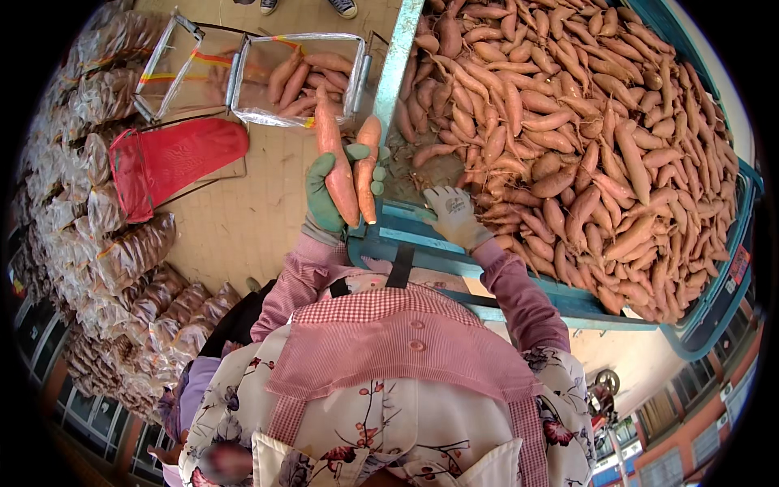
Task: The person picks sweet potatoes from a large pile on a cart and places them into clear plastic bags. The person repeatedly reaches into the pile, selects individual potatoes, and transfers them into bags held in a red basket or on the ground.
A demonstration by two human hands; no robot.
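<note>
My left hand (pixel 325 185), in a glove with a green coated palm, holds two sweet potatoes (pixel 336 164) side by side, a longer one and a slimmer one. They are above the floor between the open bag and the blue bin. My right hand (pixel 453 213), in a grey-white glove, is at the near left corner of the bin (pixel 395 67), palm down, beside the heaped sweet potatoes (pixel 548 140); nothing shows in its grip. Several sweet potatoes (pixel 304 79) lie in a clear plastic bag (pixel 299 122) clipped open on a metal frame.
Another open bag (pixel 176 91) hangs on the frame at its left. A red mesh cover (pixel 182 158) lies on wire supports below it. Filled plastic bags (pixel 115 237) are stacked along the left. Someone's shoes (pixel 344 7) show at the top edge.
</note>
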